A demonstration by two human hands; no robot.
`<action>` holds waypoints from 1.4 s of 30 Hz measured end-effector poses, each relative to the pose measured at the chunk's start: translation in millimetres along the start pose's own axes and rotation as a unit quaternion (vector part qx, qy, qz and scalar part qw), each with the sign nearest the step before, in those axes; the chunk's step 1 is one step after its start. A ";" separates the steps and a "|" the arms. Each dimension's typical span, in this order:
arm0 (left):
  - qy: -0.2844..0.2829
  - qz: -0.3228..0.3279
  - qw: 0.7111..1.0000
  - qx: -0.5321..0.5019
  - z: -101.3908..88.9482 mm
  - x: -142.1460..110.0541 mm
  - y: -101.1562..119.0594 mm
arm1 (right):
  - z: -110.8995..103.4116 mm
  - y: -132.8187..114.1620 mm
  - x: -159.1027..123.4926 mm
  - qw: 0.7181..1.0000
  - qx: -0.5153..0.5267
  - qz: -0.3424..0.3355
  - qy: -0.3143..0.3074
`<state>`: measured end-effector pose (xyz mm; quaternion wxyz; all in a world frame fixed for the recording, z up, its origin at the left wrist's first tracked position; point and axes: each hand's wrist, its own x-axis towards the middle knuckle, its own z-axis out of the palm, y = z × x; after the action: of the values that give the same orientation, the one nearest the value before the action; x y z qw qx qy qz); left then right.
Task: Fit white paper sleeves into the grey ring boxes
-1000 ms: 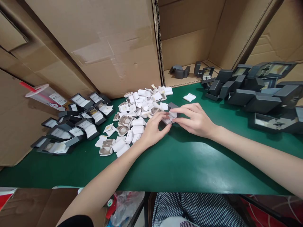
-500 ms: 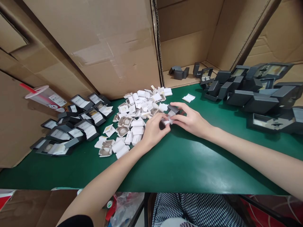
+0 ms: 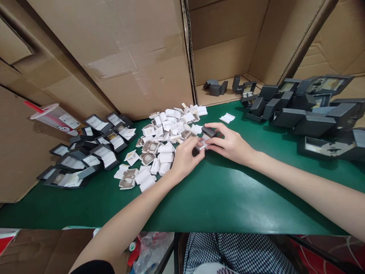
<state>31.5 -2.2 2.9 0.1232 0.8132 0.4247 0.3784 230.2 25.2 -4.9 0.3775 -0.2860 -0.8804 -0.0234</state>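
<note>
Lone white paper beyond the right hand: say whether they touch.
Apart. The head view shows green table between the right hand and the white paper.

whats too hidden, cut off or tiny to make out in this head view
Head view: inside of the held dark box, mostly hidden by the fingers of the left hand and right hand.
Head view: fine print on the loose white pieces, too small.
Head view: rest of the rightmost dark box, cut off by the right edge.
Head view: label on the cup, text too small.
</note>
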 end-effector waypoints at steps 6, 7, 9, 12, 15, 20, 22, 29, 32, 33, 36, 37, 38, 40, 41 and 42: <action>0.007 -0.011 1.000 -0.007 -0.3 0.2 0.8 | 2.8 -5.5 -0.8 0.999 -0.033 0.036 0.005; 0.005 -0.013 1.000 -0.006 -0.5 0.1 1.0 | 3.2 -6.4 -0.7 0.998 -0.044 0.038 0.005; 0.003 -0.013 1.000 -0.005 -0.8 -0.1 1.1 | 3.5 -7.2 -0.3 0.997 -0.070 0.036 0.007; -0.003 -0.004 1.000 -0.002 -0.8 -0.2 1.2 | 2.8 -6.6 0.2 0.995 -0.101 0.023 0.013; -0.005 0.003 1.000 0.012 0.0 0.9 2.2 | 2.0 -6.2 0.4 0.993 -0.117 0.010 0.019; -0.001 -0.003 0.999 0.033 1.4 2.4 4.2 | 3.6 -9.3 0.1 0.992 -0.123 0.016 0.009; -0.003 -0.003 1.000 0.030 1.5 1.8 3.7 | 4.9 -11.1 -0.2 0.991 -0.133 0.020 0.007; -0.010 0.000 1.000 0.024 0.7 -1.2 0.2 | 1.5 -9.9 0.5 0.993 -0.114 0.014 -0.015; -0.013 0.002 1.000 0.009 -0.6 -0.9 0.2 | -1.7 -7.2 1.2 0.992 -0.121 -0.002 -0.017; -0.014 0.002 1.000 0.002 -1.1 -0.7 0.2 | -2.2 -6.9 1.4 0.992 -0.123 -0.003 -0.015; -0.014 -0.001 1.000 -0.013 -2.6 -0.5 -0.2 | -2.3 -8.1 1.6 0.992 -0.123 0.000 -0.006; -0.015 -0.001 1.000 -0.016 -2.9 -0.6 -0.7 | -2.1 -8.9 1.5 0.992 -0.124 0.002 -0.003; -0.016 0.000 1.000 -0.018 -3.1 -0.9 -1.3 | -2.1 -9.8 1.4 0.992 -0.127 0.003 -0.002; -0.018 0.007 1.000 -0.019 -2.9 -1.7 -2.9 | -2.7 -11.0 0.9 0.991 -0.133 0.006 -0.004; -0.019 0.015 1.000 -0.016 -2.6 -2.3 -3.9 | -3.4 -11.2 0.3 0.991 -0.134 0.006 -0.009; -0.020 0.027 0.999 -0.011 -2.2 -2.9 -4.9 | -4.3 -11.1 -0.4 0.991 -0.133 0.003 -0.015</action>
<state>26.0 -1.8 0.4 0.1301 0.8306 0.3959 0.3694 227.4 14.7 -0.2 0.3230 -0.3368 -0.8741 -0.1348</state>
